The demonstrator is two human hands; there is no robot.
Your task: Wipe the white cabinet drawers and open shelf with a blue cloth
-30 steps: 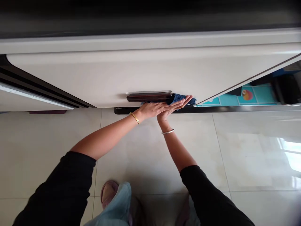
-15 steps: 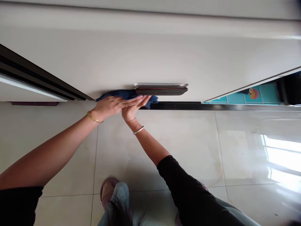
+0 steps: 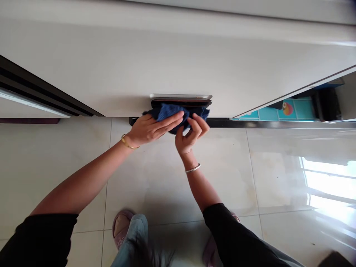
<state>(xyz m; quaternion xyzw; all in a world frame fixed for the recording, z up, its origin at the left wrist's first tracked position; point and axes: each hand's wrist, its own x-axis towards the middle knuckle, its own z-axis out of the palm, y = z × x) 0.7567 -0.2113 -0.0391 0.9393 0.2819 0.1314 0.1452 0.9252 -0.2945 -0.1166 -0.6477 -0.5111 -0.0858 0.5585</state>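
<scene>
A dark blue cloth [image 3: 170, 110] is bunched against the front of a pale panel [image 3: 116, 66], just below its dark handle [image 3: 182, 101]. My left hand [image 3: 154, 128], with a gold bangle at the wrist, lies over the cloth with fingers stretched to the right, its thumb hidden. Curled at the cloth's right part are the fingers of my right hand [image 3: 192, 134], which has a silver bangle; they pinch the fabric. Cloth covers the lower edge of the handle.
At the panel's left runs a dark vertical frame [image 3: 50, 92]. To the right, a recess shows teal tiles [image 3: 302, 109] and a black object [image 3: 328, 104]. Glossy floor tiles [image 3: 222, 159] spread below. My slippered feet stand on them, one slipper [image 3: 122, 228] at lower left.
Both hands and the cloth have shifted right along the handle. My hands, overlapping before, are now apart, and my right hand's fingers have curled. The view has moved slightly right.
</scene>
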